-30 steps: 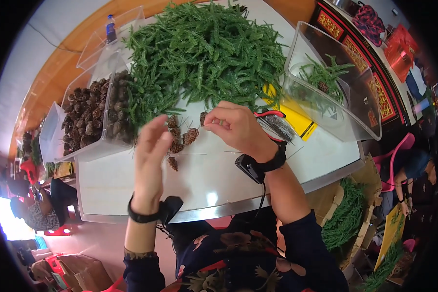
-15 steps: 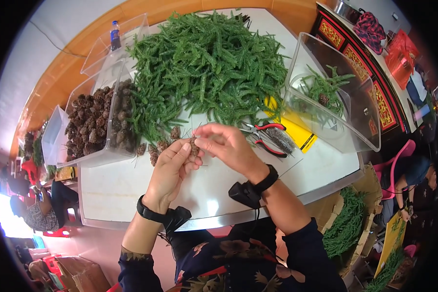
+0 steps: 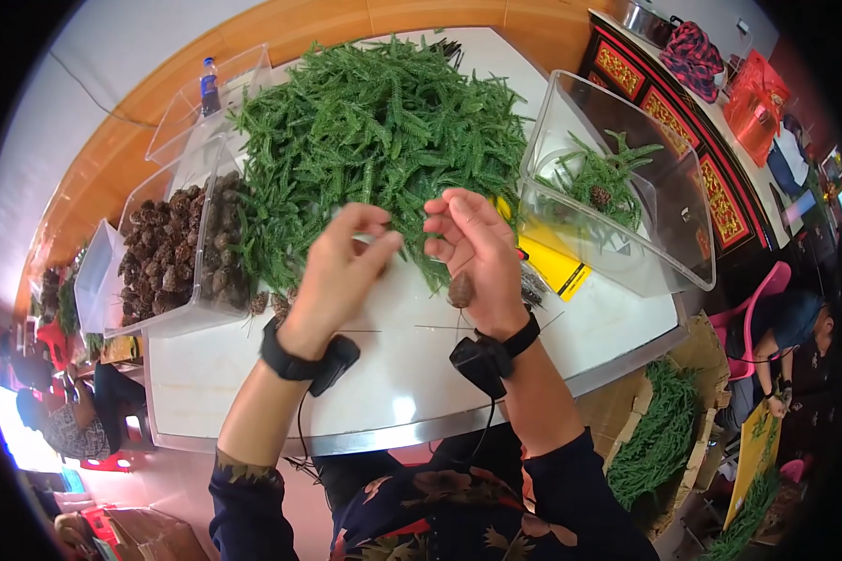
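Observation:
My left hand [image 3: 341,266] is raised over the table in front of the green pile, slightly smeared by motion, its thumb and fingers apart. Facing it, my right hand [image 3: 482,252] has loosely bent fingers, with a gap between the two hands. A brown pine cone [image 3: 460,290] shows against the heel of my right palm; whether it touches the hand or hangs by a wire I cannot tell. Thin wires [image 3: 438,327] show over the white tabletop near my right wrist. Several pine cones [image 3: 259,304] lie by my left wrist. A large heap of green artificial fir sprigs [image 3: 384,131] spreads beyond my hands.
On the left stands a clear bin [image 3: 199,271] full of pine cones. Another clear bin [image 3: 617,257] at right holds sprigs and a cone. A yellow packet [image 3: 561,266] lies beside it. Below is a carton [image 3: 617,449] of greenery. A co-worker [image 3: 786,341] sits far right.
My hands have moved apart from their grip around a pine cone. Both are farther forward, and my right palm has turned to face inward. The pliers are now mostly hidden behind my right hand.

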Demonstrator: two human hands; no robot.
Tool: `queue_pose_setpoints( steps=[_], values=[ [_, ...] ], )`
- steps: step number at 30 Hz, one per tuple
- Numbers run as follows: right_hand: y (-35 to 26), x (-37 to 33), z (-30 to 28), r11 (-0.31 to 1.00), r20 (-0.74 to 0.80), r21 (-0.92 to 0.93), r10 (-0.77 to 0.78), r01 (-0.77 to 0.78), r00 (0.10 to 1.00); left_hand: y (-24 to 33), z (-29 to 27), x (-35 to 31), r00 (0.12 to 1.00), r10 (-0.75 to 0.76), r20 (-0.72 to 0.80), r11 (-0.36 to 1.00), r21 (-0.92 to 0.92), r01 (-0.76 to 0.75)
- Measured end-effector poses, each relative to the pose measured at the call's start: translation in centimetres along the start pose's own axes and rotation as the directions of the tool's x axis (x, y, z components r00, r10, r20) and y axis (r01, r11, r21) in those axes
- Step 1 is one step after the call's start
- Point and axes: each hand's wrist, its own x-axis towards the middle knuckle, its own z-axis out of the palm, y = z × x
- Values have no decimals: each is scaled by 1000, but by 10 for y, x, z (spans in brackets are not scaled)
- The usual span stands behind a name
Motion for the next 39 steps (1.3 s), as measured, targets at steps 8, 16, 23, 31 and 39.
queue_pose_setpoints(
  steps=[8,16,23,31,39],
  values=[
    [28,19,-27,999,-315,-52,-22,6,949,-23,27,-5,965,192,177,848,464,-254],
    [22,19,-27,999,-294,-37,13,-25,956,-12,24,-67,783,139,607,717,483,-502],
    [21,20,-28,998,-240,-36,35,-45,970,-21,32,-100,667,-21,745,599,543,-588],
    [19,15,-22,968,-118,-230,72,-98,990,-22,-15,-38,976,29,214,992,111,-54],
    [31,2,-1,882,189,-418,318,-216,929,-25,-13,-17,999,-53,13,964,-260,55]
  ],
)
